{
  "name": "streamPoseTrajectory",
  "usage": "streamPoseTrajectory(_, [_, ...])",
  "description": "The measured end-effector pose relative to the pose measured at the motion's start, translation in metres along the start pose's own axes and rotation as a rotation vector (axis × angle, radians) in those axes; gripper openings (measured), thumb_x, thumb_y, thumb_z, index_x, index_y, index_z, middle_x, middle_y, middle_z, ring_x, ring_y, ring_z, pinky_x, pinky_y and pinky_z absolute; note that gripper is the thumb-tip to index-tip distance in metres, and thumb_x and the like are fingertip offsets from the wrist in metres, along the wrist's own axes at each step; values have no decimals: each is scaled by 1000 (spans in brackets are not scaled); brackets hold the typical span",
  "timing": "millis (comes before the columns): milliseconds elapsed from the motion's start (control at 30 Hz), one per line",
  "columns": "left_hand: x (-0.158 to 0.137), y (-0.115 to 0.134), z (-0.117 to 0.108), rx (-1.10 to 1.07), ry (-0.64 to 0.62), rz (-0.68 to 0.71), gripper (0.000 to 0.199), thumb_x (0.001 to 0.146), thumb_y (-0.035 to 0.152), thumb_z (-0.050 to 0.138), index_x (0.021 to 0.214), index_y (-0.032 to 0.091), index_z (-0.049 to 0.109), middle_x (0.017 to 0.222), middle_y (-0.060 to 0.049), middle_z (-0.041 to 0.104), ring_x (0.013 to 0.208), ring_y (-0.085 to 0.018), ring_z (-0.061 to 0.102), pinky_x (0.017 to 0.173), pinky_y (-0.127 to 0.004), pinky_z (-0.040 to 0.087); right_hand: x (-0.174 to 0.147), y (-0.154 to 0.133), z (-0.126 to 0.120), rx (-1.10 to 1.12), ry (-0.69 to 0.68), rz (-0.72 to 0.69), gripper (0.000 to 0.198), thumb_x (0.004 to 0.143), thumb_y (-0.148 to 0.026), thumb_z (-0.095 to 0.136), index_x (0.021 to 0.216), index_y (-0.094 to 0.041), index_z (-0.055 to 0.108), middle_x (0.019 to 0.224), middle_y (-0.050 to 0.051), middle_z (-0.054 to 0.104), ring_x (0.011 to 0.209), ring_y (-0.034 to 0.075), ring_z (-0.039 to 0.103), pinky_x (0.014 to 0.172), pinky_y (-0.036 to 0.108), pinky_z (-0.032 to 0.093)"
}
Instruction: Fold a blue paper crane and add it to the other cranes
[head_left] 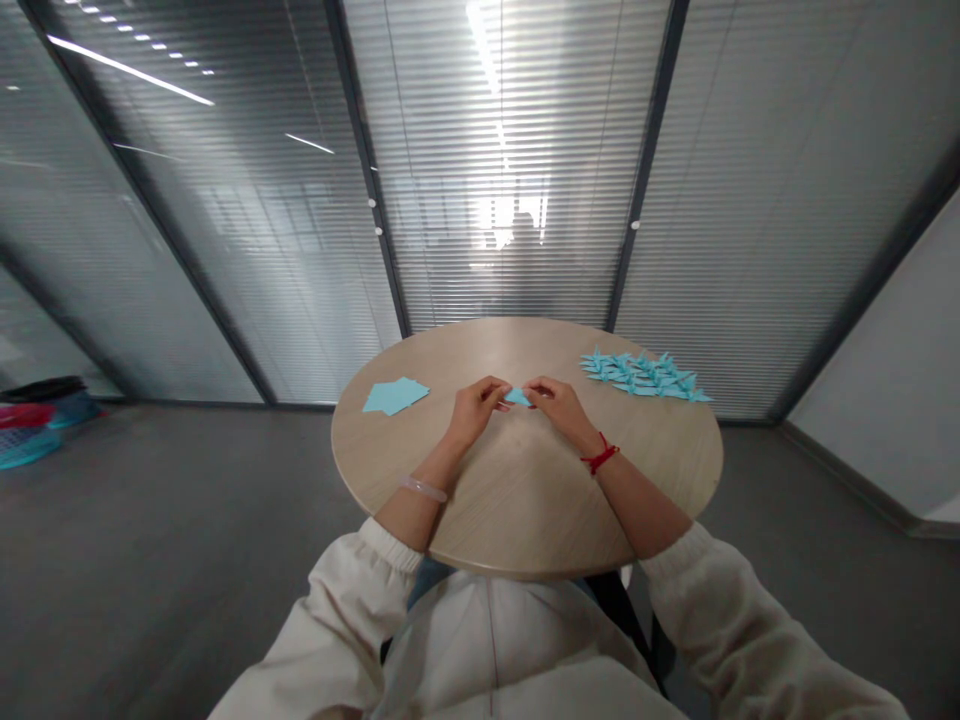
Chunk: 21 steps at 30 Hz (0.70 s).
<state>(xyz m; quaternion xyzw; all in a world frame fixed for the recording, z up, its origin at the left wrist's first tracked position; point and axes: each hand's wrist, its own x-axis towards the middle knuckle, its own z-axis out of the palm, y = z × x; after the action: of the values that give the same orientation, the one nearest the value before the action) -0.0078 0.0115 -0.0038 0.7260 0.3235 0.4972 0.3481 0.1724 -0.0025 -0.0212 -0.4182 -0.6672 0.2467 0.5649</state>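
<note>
Between my two hands, over the middle of the round table, is a small folded piece of blue paper (517, 397). My left hand (478, 406) pinches its left side, with the fingertips closed on the edge. At the other side, my right hand (557, 404) grips the paper between thumb and fingers. Part of the paper is hidden behind the fingers, so its exact fold cannot be made out. To the left lie flat sheets of blue paper (395, 396). Several folded blue paper cranes (643, 376) stand grouped in rows to the right.
The round wooden table (510, 520) reaches close to my body. Behind it rises a glass partition with blinds (517, 130). Blue baskets (28, 440) stand on the grey floor at far left, and a white wall (892, 400) is at right.
</note>
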Motion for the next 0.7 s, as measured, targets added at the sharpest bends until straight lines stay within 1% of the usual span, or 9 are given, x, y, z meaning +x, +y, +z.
streamPoseTrajectory(100, [0,1,-1,8,-1,7,34,81,49,62,83,15,66,72,-4,69,63,-16,68,63,-25,54,0,-1,-1,-11,-10,-1,24,79,-41,61,78,-19,68,77,3,69,70,17,63,67,29,53])
streamPoseTrajectory(300, [0,-2,-1,20,8,14,36,82,51,61,83,16,65,72,-4,69,63,-16,67,62,-25,53,-1,-2,-1,100,-40,36,33,79,-50,62,79,-18,69,78,3,67,73,17,62,66,28,55])
streamPoseTrajectory(367, [0,-2,0,39,-2,18,35,83,51,60,83,16,65,71,-4,69,63,-16,67,63,-25,53,-1,-2,-1,105,-46,41,35,80,-53,61,79,-18,69,77,3,67,73,17,62,66,28,54])
streamPoseTrajectory(567, [-2,2,0,83,-32,41,35,85,49,56,83,15,65,70,-4,68,64,-16,67,65,-25,51,0,-1,-3,-35,-34,-32,33,79,-49,63,77,-17,69,73,3,68,70,16,60,71,28,48])
streamPoseTrajectory(700, [-4,5,0,101,-26,51,34,86,48,56,83,15,65,69,-4,68,65,-16,67,67,-26,50,-1,-3,-3,-103,-26,-46,32,82,-47,60,78,-16,70,73,4,69,68,16,60,69,28,45])
